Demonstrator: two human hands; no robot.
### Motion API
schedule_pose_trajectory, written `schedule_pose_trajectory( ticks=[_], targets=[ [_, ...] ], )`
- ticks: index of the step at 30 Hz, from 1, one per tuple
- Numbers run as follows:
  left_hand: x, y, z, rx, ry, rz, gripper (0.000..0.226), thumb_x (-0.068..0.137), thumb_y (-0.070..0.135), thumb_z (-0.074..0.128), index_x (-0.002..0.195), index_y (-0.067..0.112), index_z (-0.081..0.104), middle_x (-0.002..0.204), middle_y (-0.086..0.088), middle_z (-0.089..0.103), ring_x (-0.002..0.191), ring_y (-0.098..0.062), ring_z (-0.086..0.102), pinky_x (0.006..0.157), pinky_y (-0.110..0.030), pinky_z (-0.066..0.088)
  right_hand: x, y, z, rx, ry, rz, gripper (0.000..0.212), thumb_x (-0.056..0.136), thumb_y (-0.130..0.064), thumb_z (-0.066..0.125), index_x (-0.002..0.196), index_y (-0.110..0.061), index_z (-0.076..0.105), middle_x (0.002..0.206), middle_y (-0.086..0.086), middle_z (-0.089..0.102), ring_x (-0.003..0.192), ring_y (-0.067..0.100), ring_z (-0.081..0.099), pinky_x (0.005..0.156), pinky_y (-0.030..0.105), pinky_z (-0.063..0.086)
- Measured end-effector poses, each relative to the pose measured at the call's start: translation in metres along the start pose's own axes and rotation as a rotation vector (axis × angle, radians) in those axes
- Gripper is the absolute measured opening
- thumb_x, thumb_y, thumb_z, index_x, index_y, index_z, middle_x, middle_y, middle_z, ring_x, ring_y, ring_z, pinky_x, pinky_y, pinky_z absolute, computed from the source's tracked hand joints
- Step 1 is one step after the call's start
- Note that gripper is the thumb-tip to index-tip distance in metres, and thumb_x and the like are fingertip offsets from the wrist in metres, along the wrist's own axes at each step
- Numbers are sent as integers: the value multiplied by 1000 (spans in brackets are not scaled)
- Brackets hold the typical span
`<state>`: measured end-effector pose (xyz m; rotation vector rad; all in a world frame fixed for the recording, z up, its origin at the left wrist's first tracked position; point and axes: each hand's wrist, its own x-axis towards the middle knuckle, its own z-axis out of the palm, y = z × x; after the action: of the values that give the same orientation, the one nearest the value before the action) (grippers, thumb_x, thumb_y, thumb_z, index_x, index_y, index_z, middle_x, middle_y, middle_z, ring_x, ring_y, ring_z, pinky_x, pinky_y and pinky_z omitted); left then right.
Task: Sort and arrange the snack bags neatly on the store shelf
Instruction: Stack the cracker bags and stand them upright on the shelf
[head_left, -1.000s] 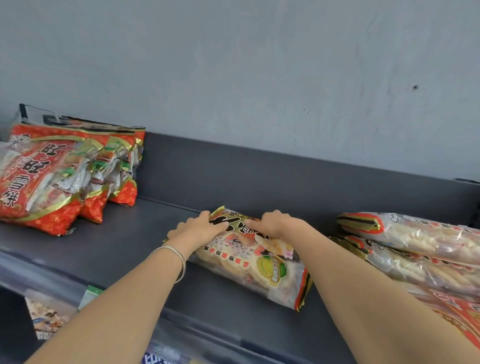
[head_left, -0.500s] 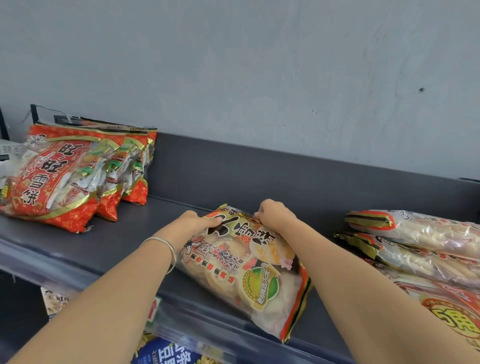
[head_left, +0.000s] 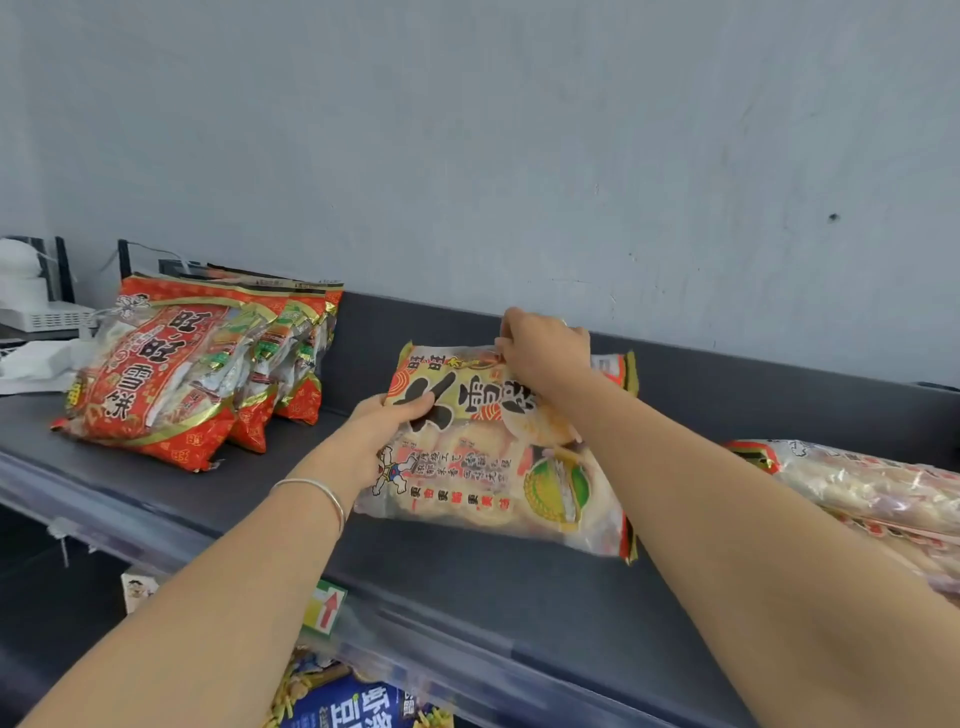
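Item: yellow snack bag (head_left: 498, 457), mid-shelf, tilted up; left hand (head_left: 382, 421) grasps its left edge, right hand (head_left: 543, 353) pinches the top seal. Best practice: seat bottom edge on shelf (head_left: 156, 499), stand upright, face outward.

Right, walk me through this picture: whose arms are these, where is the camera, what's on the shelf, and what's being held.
There is no machine here. A person wears a wide-angle camera on the head, looking forward and down, so you see their own two bare arms. The left hand, with a bracelet on its wrist, grips the left edge of a yellow snack bag. The right hand pinches its top edge. The bag is propped up, its lower edge on the dark shelf. To the left stands a row of red snack bags. To the right, more clear bags lie flat. A grey wall is behind.
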<state>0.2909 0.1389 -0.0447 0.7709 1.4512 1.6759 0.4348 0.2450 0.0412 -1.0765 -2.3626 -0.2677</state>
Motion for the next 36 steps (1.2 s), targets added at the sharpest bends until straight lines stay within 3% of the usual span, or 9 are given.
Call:
schedule_pose_trajectory(
  ticks=[6,13,16,20,24,28,30,33,36],
  targets=[
    [1,27,48,-196,116,64,42,81,22,73,117,7,55,103,-18,68,80,-32,68,67,-45,57,-3,30,-53,-123,50,-45,35,98,-34,39,127,-23,56,135,6,48,128,32,41,107,52,27],
    [-6,45,175,-170,-121,24,15,89,10,60,104,7,59,74,-12,65,48,-22,65,49,-31,56,-40,116,-106,-118,-181,98,30,95,-32,47,121,-25,60,123,2,61,114,27,55,90,40,45],
    [-15,41,232,-72,-199,6,18,90,4,55,107,6,62,77,-15,63,60,-27,61,66,-39,53,-63,158,-125,-92,-261,170,29,93,-27,51,117,-18,65,105,1,66,106,24,59,86,36,48],
    [-23,28,283,27,-203,-19,42,85,9,62,126,6,51,95,-16,64,72,-27,63,62,-37,54,-93,202,-142,-33,-357,204,36,96,-37,50,109,-9,69,90,5,68,88,22,63,91,38,49],
    [-43,26,316,-174,-310,5,53,89,15,60,137,15,37,118,-18,55,81,-24,61,58,-37,59,-119,225,-151,98,-436,214,49,91,-62,44,106,-20,65,109,-3,61,107,21,54,96,35,41],
    [-49,16,332,-65,-349,151,45,87,30,62,130,22,49,131,-3,49,112,-22,52,83,-35,51,-134,239,-154,148,-556,168,70,86,-68,45,144,-28,39,149,-6,40,136,19,37,114,41,27],
    [-50,11,334,115,-278,281,23,89,26,60,109,16,62,118,-5,60,112,-24,54,93,-39,46,-137,246,-149,109,-529,156,69,89,-62,48,146,-24,37,150,-4,40,135,19,39,112,39,28],
    [-56,5,332,190,-119,452,24,94,19,48,81,11,66,90,-6,64,90,-24,57,74,-30,45,-140,250,-129,-22,-345,223,67,89,-69,39,136,-22,49,138,2,53,121,24,51,100,43,41],
    [-68,2,329,202,-72,516,29,98,21,40,87,9,65,93,-4,62,89,-18,53,75,-27,38,-146,252,-112,-168,-146,266,60,90,-71,28,109,-23,58,117,3,63,105,26,57,84,42,39]
  ],
)
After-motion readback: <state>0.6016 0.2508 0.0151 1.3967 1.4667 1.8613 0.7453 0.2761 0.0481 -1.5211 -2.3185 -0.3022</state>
